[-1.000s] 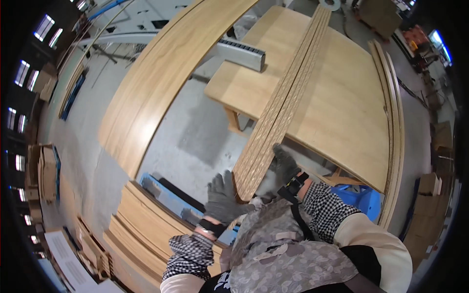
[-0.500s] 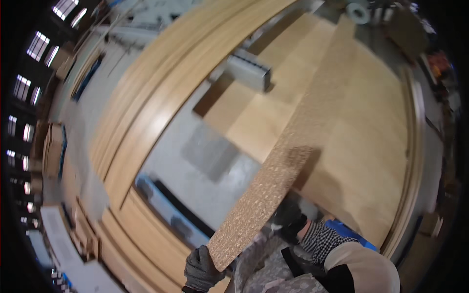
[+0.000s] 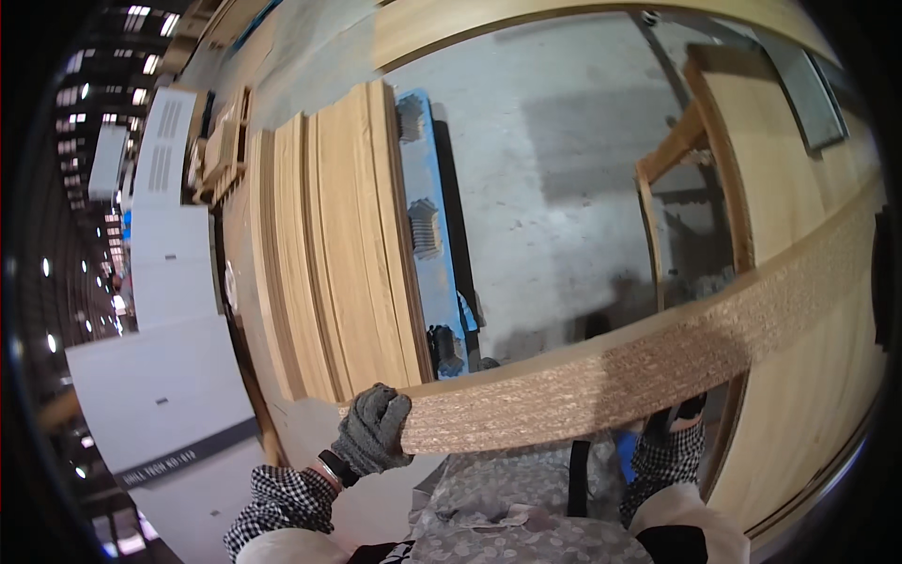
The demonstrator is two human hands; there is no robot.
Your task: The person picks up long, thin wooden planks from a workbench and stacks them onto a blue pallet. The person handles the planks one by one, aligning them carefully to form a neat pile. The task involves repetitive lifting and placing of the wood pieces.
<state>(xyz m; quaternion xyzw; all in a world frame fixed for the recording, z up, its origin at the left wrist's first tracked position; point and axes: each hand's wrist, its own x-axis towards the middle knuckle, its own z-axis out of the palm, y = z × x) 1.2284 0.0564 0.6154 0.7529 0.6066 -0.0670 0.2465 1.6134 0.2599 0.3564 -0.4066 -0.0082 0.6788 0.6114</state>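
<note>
A long chipboard plank point(image 3: 564, 387) lies across the front of my body, its speckled edge facing me. Its left end is gripped by my left hand point(image 3: 374, 430) in a grey knit glove, fingers curled over the top. My right hand point(image 3: 678, 414), in a dark glove, is at the plank's lower edge further right, holding it from below; most of its fingers are hidden behind the plank. The far right part of the plank passes over a large pale wooden panel point(image 3: 827, 343).
Ahead on the left, a stack of wood-grain planks point(image 3: 362, 235) lies beside a blue pallet point(image 3: 437, 216). White cartons point(image 3: 178, 376) line the left side. A wooden frame point(image 3: 719, 141) stands right of the grey floor point(image 3: 536, 235). Another long board point(image 3: 489, 28) runs across the far side.
My view has turned left, and the plank has swung from steeply slanted to nearly crosswise before me. Both hands stay on it. The planks and blue pallet now show more fully.
</note>
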